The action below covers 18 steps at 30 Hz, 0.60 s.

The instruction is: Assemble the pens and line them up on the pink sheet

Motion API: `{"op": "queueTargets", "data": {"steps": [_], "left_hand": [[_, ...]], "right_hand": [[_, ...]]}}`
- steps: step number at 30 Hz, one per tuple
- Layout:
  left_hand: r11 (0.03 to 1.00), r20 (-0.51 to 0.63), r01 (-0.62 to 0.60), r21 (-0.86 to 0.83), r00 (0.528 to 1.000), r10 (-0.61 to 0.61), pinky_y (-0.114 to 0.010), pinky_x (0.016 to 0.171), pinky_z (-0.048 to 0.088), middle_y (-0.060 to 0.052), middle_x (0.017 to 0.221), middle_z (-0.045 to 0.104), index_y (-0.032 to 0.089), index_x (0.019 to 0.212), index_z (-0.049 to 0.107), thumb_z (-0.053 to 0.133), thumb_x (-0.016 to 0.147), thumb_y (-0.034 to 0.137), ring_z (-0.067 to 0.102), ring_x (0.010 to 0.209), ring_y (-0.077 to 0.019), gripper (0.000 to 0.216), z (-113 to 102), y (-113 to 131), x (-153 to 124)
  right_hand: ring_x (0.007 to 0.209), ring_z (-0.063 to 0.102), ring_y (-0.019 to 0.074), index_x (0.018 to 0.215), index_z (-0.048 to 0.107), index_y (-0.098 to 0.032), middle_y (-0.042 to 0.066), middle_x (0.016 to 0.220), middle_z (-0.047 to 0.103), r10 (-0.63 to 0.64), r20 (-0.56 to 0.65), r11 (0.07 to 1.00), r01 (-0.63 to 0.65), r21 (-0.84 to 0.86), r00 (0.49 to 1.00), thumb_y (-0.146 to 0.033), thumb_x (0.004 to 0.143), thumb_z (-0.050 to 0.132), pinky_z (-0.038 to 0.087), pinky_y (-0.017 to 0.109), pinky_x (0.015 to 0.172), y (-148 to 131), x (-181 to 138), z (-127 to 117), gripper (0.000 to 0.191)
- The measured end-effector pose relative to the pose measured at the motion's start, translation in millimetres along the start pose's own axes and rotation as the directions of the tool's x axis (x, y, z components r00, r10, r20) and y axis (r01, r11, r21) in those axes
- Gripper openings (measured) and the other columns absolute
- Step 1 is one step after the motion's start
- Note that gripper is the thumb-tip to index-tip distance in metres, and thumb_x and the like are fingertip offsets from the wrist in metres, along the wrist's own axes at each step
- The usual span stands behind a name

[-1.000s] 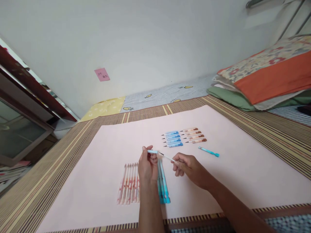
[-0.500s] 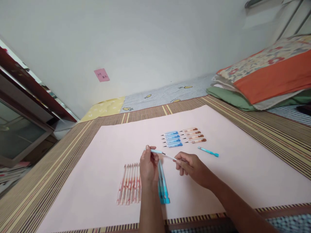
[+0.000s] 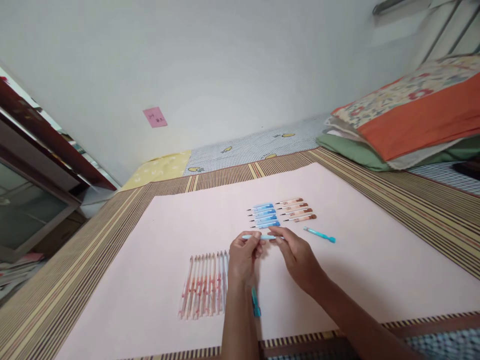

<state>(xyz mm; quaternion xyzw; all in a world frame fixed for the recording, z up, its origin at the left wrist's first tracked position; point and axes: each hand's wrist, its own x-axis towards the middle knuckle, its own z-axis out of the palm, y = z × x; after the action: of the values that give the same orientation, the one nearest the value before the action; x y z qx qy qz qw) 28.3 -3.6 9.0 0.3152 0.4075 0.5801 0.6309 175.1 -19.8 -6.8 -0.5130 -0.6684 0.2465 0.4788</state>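
- A plain white wall [image 3: 225,60] runs behind everything, matte and smooth.
- A woven striped mat [image 3: 412,200], ribbed in brown and tan bands, covers the bed.
- A pale pink sheet [image 3: 150,260], flat and smooth, lies on the mat as the working surface.
- Folded bedding [image 3: 412,120], soft, in orange and flowered cloth, is stacked at the far right.
- The left hand [image 3: 243,257] hovers over the middle of the sheet, thumb and forefinger closed in a pinch.
- The right hand [image 3: 298,255] faces it, its fingertips pinched narrow as well.
- Slim clear barrels [image 3: 204,285] with pinkish print lie side by side, near the left hand.
- Short blue tip pieces [image 3: 265,215] lie in a neat column just beyond the hands.
- Brown tip pieces [image 3: 298,209] lie in a matching column beside the blue ones.
- A teal pen [image 3: 319,234] lies alone to the right.
- The light blue pen piece [image 3: 262,237], thin and straight, is held level between both hands, one end in each pinch, above the sheet.
- A small pink note [image 3: 155,117] sticks to the wall.
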Motion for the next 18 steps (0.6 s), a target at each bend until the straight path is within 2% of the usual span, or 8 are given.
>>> {"op": "queueTargets", "data": {"steps": [2,6,11,13,15,16,18], "left_hand": [[0.998,0.038,0.035,-0.047,0.999,-0.034,-0.016,0.049,0.036,-0.003,0.063,0.066,0.010,0.081,0.070,0.088,0.063,0.034,0.051,0.049,-0.0054,0.035,2.5,-2.5,-0.7],[0.969,0.047,0.122,-0.214,0.992,-0.115,-0.015,0.052,0.041,-0.004,0.065,0.067,0.010,0.080,0.070,0.090,0.059,0.027,0.053,0.051,-0.0047,0.034,9.4,-5.9,-3.4],[0.878,0.082,0.241,-0.413,0.970,-0.228,-0.013,0.049,0.041,-0.005,0.068,0.066,0.009,0.079,0.069,0.087,0.062,0.017,0.052,0.052,-0.0046,0.026,14.2,-12.3,-5.3],[0.798,0.133,0.295,-0.526,0.955,-0.266,-0.013,0.047,0.039,-0.004,0.068,0.063,0.009,0.078,0.067,0.082,0.070,0.015,0.049,0.051,-0.0037,0.018,12.0,-12.3,-4.9],[0.722,0.184,0.316,-0.616,0.949,-0.258,-0.012,0.045,0.036,-0.002,0.067,0.059,0.009,0.078,0.066,0.075,0.078,0.014,0.046,0.050,-0.0026,0.011,7.8,-9.9,-3.9],[0.703,0.194,0.309,-0.640,0.951,-0.241,-0.012,0.045,0.035,-0.002,0.067,0.058,0.009,0.078,0.065,0.072,0.081,0.014,0.044,0.050,-0.0024,0.009,5.5,-8.2,-3.4],[0.705,0.180,0.276,-0.653,0.961,-0.209,-0.013,0.044,0.034,-0.002,0.066,0.056,0.008,0.079,0.065,0.069,0.083,0.013,0.042,0.049,-0.0026,0.008,1.4,-5.3,-2.3]], "right_hand": [[0.116,0.063,0.0253,0.133,0.052,-0.020,0.011,0.125,0.067,-0.050,-0.043,0.998,0.049,-0.034,0.998,-0.031,0.099,0.040,0.050,0.041,0.097,-1.2,-2.3,3.1,0.038],[0.124,0.057,0.0269,0.143,0.043,-0.022,0.012,0.138,0.059,-0.175,-0.068,0.977,0.165,-0.136,0.982,-0.029,0.099,0.043,0.047,0.046,0.103,-8.6,-3.4,-0.5,0.045],[0.135,0.048,0.0262,0.150,0.035,-0.025,0.010,0.150,0.046,-0.308,-0.118,0.951,0.302,-0.065,0.944,-0.023,0.099,0.039,0.041,0.047,0.111,-23.3,4.8,-16.5,0.051],[0.129,0.054,0.0264,0.147,0.041,-0.023,0.011,0.146,0.051,-0.279,-0.178,0.960,0.275,-0.047,0.944,-0.025,0.099,0.040,0.045,0.045,0.106,-19.2,11.5,-30.1,0.048],[0.113,0.063,0.0256,0.129,0.058,-0.021,0.010,0.126,0.065,-0.195,-0.248,0.980,0.178,-0.088,0.949,-0.029,0.097,0.045,0.051,0.042,0.096,-5.3,19.0,-49.1,0.036],[0.105,0.066,0.0252,0.116,0.065,-0.021,0.009,0.115,0.070,-0.133,-0.233,0.985,0.101,-0.142,0.963,-0.029,0.095,0.047,0.051,0.040,0.093,4.6,22.4,-59.6,0.029],[0.095,0.066,0.0250,0.099,0.069,-0.020,0.009,0.102,0.071,0.040,-0.161,0.955,-0.085,-0.284,0.986,-0.028,0.092,0.049,0.051,0.038,0.085,26.3,27.4,-78.7,0.023]]}}
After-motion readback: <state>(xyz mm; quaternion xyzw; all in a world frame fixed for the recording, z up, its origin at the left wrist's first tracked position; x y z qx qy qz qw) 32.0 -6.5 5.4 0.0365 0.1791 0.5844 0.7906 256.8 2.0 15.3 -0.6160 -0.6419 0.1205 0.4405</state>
